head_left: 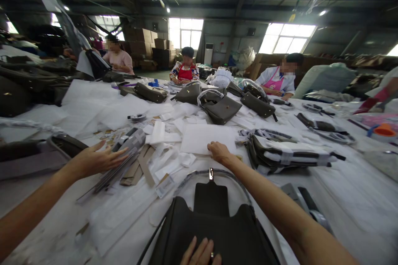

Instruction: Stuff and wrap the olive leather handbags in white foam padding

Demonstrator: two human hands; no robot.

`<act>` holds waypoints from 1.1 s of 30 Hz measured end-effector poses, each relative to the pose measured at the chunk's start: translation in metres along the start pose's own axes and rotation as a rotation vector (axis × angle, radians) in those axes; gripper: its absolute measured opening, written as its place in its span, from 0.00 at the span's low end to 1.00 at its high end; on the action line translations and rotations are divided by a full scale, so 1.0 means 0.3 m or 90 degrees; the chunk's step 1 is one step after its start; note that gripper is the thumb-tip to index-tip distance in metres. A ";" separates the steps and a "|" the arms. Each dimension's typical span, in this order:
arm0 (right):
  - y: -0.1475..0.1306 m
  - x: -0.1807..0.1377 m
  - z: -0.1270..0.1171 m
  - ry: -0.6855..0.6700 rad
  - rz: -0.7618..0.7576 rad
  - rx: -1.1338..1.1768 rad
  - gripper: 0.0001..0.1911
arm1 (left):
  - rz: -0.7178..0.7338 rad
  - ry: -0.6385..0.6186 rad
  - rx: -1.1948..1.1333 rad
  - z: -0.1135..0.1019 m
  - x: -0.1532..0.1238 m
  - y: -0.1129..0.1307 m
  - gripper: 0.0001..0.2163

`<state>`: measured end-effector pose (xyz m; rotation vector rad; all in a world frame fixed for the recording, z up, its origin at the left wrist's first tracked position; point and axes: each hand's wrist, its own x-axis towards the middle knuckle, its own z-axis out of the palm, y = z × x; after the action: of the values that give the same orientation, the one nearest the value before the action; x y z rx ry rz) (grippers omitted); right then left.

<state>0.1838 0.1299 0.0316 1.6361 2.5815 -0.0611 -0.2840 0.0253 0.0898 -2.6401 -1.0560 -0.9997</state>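
A dark olive handbag (217, 225) with a wrapped top handle and a metal-tipped closure tab stands right in front of me. My left hand (200, 253) rests on its front, fingers laid out flat, partly cut off by the lower edge. My right hand (220, 151) reaches over the bag, its fingers curled at a white packing sheet (194, 138); the fingertips are partly hidden. From the left, another person's hand (99, 159) extends with spread fingers beside a grey wrapped bundle (132, 143). Brown card strips (141, 165) and a tag (164, 186) lie between.
More dark handbags lie about the table, including one with a wrapped handle (222, 109) and a padded one (286, 153) at right. A grey tape dispenser (306, 205) sits near my right forearm. Several people work across the table. Loose white sheets (90, 103) cover the left.
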 end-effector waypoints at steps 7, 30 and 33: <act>0.058 0.037 -0.093 -0.017 0.046 0.074 0.12 | -0.069 0.217 0.033 0.323 -0.042 0.540 0.17; -0.336 -0.967 0.062 0.019 -0.272 0.243 0.19 | -0.072 -0.088 0.013 0.694 -0.128 1.124 0.13; -0.338 -0.966 0.084 0.044 -0.268 0.251 0.22 | -0.071 -0.040 0.037 0.636 -0.151 1.151 0.13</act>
<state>0.2165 -0.1763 0.0321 1.1589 3.0725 -0.5812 0.0193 -0.1932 -0.0443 -2.6068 -1.2391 -0.8976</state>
